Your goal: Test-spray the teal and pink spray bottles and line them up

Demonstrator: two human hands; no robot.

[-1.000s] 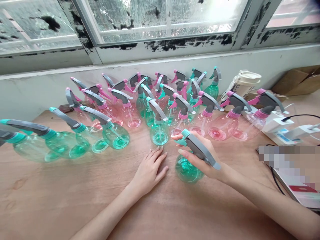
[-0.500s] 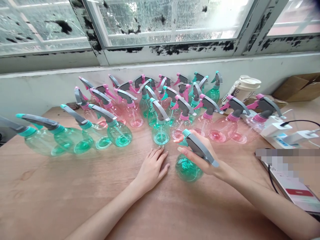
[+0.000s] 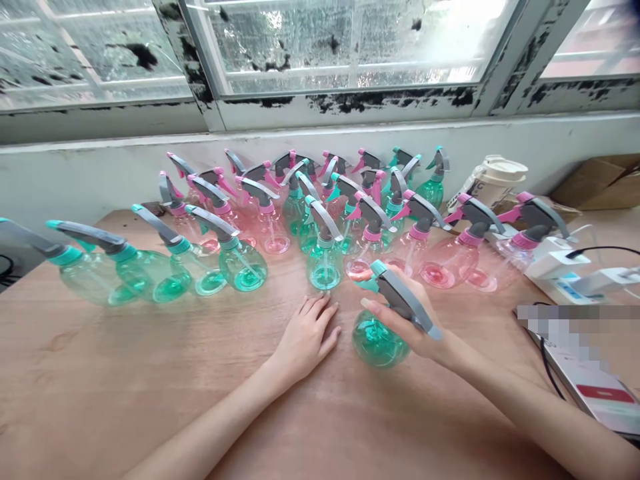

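My right hand [image 3: 407, 317] is wrapped round the neck of a green spray bottle [image 3: 381, 341], under its grey and teal head. The thumb shows on the near side; the other fingers are partly hidden behind the head. Flat on the wooden table [image 3: 310, 427] lies my left hand [image 3: 309, 333], fingers stretched out and holding nothing. Its fingertips come close to the base of another green spray bottle [image 3: 325, 267], which stands upright. To the left is a row of green spray bottles [image 3: 243, 267]. Several pink spray bottles [image 3: 450, 260] stand behind my right hand.
More pink and green spray bottles crowd together toward the wall [image 3: 100, 170] under the window. At the right are a lidded cup [image 3: 500, 179], a brown paper bag [image 3: 600, 183], a white power strip [image 3: 565, 283] with plugs and cables, and a partly blurred flat device [image 3: 595, 387].
The view has shifted, so the bottles at the left sit further right in the picture. Both hands keep nearly the same pose, and the right hand still grips the spray bottle.
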